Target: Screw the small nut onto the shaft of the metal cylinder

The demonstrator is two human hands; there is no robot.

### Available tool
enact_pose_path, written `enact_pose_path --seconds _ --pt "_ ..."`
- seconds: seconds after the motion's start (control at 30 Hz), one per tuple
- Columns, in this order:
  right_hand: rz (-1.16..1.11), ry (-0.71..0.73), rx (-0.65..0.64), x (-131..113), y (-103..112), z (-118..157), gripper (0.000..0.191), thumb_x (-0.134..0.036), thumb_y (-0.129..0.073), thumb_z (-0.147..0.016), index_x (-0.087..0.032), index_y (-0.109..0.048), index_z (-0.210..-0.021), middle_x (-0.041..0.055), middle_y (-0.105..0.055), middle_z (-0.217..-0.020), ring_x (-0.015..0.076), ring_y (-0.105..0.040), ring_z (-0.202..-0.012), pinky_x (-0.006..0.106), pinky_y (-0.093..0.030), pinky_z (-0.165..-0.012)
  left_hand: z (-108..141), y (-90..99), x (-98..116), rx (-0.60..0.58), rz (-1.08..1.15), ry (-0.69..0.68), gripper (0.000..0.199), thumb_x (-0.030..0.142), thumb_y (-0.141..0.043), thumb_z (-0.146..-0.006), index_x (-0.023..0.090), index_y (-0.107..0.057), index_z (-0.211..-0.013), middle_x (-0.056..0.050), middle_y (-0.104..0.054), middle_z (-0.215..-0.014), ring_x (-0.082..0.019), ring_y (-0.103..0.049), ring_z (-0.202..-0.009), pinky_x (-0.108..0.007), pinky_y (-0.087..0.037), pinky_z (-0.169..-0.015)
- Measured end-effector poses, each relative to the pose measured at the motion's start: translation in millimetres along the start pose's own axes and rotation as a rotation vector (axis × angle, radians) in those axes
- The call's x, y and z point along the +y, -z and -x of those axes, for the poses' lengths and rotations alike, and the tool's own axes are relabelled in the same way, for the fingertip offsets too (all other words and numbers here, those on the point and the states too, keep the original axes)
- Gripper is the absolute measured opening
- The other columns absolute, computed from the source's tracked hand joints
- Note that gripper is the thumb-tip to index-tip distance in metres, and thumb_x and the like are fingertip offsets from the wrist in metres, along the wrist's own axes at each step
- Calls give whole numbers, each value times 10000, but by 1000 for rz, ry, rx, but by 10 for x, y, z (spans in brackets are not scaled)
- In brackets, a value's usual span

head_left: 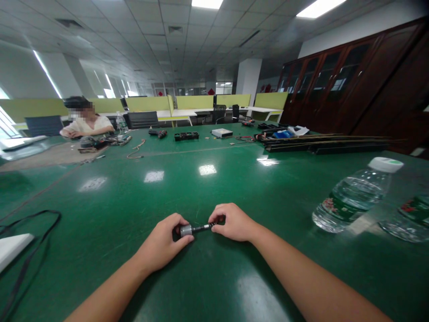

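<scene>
Green counter (pixel 187 188) in an open-plan office, with the white-capped bottle (pixel 351 197) as reference for position. Left of this bottle, the left hand (pixel 161 241) closes thumb and fingers around a grey cylinder (pixel 186 230); the right hand (pixel 236 223), between cylinder and bottle, is narrowed to a pinch on the dark ribbed end (pixel 213 225) of a slim shaft (pixel 201 228). Good handling would call for a firm left hold, a light right pinch, and shaft and cylinder in one line, since sideways force might make the small part slip. Farther out, a second bottle (pixel 410 219) lies to the right of the reference bottle; long dark rails (pixel 335 145) lie beyond it, and a drill (pixel 157 133) lies beyond and to its left. Fingers hide the cylinder's left end and the shaft's tip; whether the two parts are joined cannot be told. The frame edge cuts off the second bottle and, far left of the reference bottle, a white object (pixel 13 248).
</scene>
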State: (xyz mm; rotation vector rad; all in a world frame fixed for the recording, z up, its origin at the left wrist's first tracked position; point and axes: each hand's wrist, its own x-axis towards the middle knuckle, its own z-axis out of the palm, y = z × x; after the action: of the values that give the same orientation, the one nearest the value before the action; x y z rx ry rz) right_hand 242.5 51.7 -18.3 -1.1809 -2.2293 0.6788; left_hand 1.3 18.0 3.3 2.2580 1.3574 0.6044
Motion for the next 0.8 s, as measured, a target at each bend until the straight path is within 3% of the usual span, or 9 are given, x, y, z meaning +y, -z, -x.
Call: enact_pose_path --seconds 0.07,0.2,0.33,0.43,0.57,0.8 --pt "-58 10 -1 -55 -83 -9 142 -180 -738 -711 -199 -752 -851 3 -672 -772 131 -586 -705 252 -444 -671 0 -7 -8 2 4 -6 147 299 -664 -829 197 -615 -923 -4 -628 -845 -177 -569 -745 -275 -423 -676" --pt "-205 28 6 -181 -233 -16 350 -117 -749 -660 -207 -718 -998 -9 -682 -810 128 -593 -713 246 -458 -681 5 -21 -31 -25 33 -62 163 264 -679 -811 197 -617 -947 -14 -634 -880 -184 -585 -798 -279 -438 -712" --pt "-257 27 22 -233 -217 -2 380 -148 -759 -662 -189 -699 -1036 14 -706 -884 155 -613 -805 278 -471 -762 9 -22 -41 -30 35 -63 186 267 -681 -809 200 -616 -971 -15 -635 -888 -185 -587 -803 -285 -443 -720" --pt "-118 69 70 -229 -168 7 314 -225 -765 -698 -192 -715 -1006 39 -706 -927 191 -597 -896 321 -442 -818 11 -16 -34 -39 36 -57 197 279 -677 -816 203 -618 -987 -13 -638 -884 -183 -588 -792 -286 -446 -713" --pt "31 108 0 -238 -168 8 171 -312 -714 -796 -221 -739 -938 33 -714 -901 196 -592 -900 353 -389 -843 11 -16 -14 -48 51 -71 200 282 -665 -827 211 -623 -1009 -18 -648 -905 -186 -595 -811 -291 -456 -730" --pt "50 133 -22 -249 -216 6 142 -259 -698 -822 -228 -730 -957 20 -722 -922 179 -591 -916 334 -379 -842 2 -45 -3 -32 20 -61 163 315 -656 -832 202 -629 -946 -25 -650 -877 -192 -591 -791 -292 -456 -706"
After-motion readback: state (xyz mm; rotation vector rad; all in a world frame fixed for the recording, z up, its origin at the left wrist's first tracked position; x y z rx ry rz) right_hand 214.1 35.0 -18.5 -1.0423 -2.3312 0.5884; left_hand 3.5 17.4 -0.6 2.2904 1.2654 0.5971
